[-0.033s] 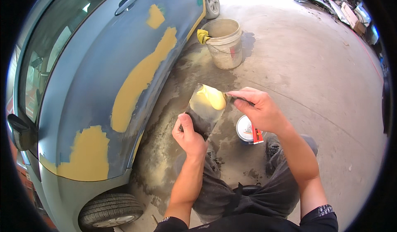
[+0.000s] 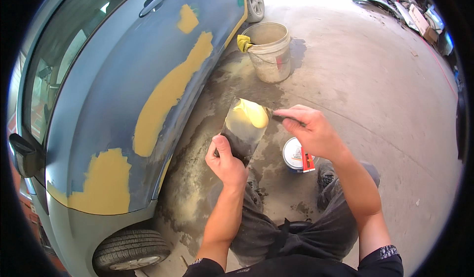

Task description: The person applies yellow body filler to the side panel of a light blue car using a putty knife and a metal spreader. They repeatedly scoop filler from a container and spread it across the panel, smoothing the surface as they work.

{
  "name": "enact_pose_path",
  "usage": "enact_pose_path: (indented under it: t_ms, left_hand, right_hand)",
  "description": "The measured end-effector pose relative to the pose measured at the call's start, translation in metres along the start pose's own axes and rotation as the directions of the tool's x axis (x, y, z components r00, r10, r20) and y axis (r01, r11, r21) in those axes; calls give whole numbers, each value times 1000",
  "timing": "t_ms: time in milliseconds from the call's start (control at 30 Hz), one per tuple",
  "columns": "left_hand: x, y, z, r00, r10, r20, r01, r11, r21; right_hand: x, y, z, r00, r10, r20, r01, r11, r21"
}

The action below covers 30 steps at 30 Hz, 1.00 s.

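My left hand (image 2: 227, 162) grips the lower end of a flat, dark-smeared mixing board (image 2: 238, 141), thumb on top. A glossy mound of pale yellow body filler (image 2: 255, 115) lies on the board's upper part. Pinched in my right hand (image 2: 313, 129) is a putty knife (image 2: 279, 116); its dark handle shows, and its blade meets the board's right edge beside the filler. To the left stands a blue-grey car door (image 2: 103, 114) with dull yellow filler patches, among them a long curved one (image 2: 168, 96) and a broad low one (image 2: 106, 183).
A white-lidded can (image 2: 292, 148) with a red tube (image 2: 307, 160) on it stands on the floor by my feet. Farther off is a dirty bucket (image 2: 269, 62) with a yellow cloth (image 2: 243, 42) over its rim. The car's side mirror (image 2: 27, 158) juts out at left.
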<state>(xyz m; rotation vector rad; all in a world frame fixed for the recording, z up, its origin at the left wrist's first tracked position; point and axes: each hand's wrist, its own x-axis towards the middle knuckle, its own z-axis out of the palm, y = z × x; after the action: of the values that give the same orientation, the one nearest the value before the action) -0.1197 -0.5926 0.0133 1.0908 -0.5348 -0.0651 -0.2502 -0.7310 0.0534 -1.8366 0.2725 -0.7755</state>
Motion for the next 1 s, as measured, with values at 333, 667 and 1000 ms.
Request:
enact_pose_path:
  t_ms: [333, 667, 1000]
  left_hand:
    - [-11, 5, 11, 878, 392, 274, -466, 831, 304]
    - [5, 1, 5, 931, 361, 58, -364, 903, 229]
    - [-6, 0, 9, 988, -98, 116, 103, 994, -43]
  right_hand:
    - [-10, -9, 31, 943, -172, -286, 192, 981, 43]
    - [-8, 11, 35, 971, -240, -1, 240, 971, 14]
    - [3, 4, 7, 992, 121, -27, -74, 752, 655]
